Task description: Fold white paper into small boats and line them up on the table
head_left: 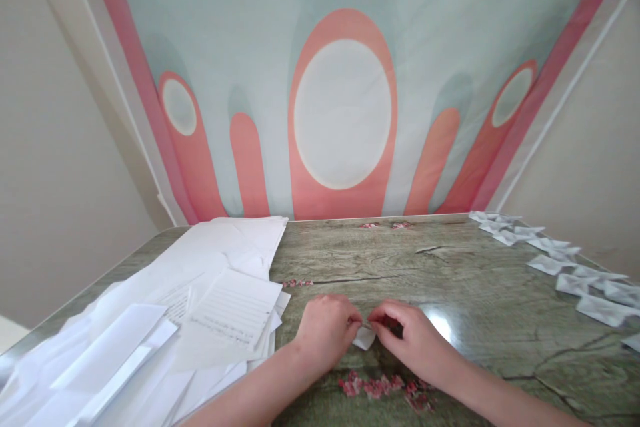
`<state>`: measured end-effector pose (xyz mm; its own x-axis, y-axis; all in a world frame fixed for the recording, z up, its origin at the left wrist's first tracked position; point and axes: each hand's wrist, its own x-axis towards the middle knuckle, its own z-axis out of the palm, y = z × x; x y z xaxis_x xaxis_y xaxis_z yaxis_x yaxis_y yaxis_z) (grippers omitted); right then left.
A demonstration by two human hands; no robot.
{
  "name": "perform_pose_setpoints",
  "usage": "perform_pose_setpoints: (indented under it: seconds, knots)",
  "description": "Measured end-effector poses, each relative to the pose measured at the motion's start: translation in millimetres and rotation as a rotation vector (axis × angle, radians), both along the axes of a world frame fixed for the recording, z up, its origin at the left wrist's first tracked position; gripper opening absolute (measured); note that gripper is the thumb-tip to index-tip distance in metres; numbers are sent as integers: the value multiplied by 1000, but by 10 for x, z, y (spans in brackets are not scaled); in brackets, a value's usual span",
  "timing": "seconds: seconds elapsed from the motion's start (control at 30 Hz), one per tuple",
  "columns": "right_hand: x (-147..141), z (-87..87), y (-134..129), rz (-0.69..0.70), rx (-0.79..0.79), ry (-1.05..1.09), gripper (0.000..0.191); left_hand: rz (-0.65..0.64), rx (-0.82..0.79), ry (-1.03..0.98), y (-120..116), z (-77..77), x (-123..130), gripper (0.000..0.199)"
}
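Note:
A small folded piece of white paper (365,338) is between my two hands, low over the middle of the near table. My left hand (330,327) pinches its left side, with the thumb and fingers pressed together. From the other side, my right hand (405,328) grips it between thumb and forefinger. Most of the paper shows below the fingertips; its upper part is partly hidden by them.
Loose white sheets (220,240) and lined, handwritten paper (240,307) cover the table's left side, with folded strips (110,347) on top. Several small folded paper pieces (607,309) stand in rows along the right edge. A patterned hanging (425,27) rises behind the wood-look table (360,253).

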<state>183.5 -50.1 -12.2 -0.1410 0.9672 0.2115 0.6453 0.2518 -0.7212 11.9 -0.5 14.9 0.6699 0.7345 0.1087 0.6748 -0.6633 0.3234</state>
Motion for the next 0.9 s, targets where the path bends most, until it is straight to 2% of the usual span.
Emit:
perform_pose_setpoints:
  seconds: [0.37, 0.57, 0.77, 0.9]
  knots:
    - [10, -30, 10, -1, -11, 33, 15, 16, -9, -15, -12, 15, 19, 26]
    - [1, -49, 18, 4, -16, 59, 17, 50, -72, -30, 6, 2, 11, 26]
    - [27, -53, 35, -11, -15, 61, 18, 97, -153, -169, 51, -88, -30, 20]
    - [97, -54, 63, -30, -10, 61, 18, 98, -151, -282, 66, -73, -51, 22]
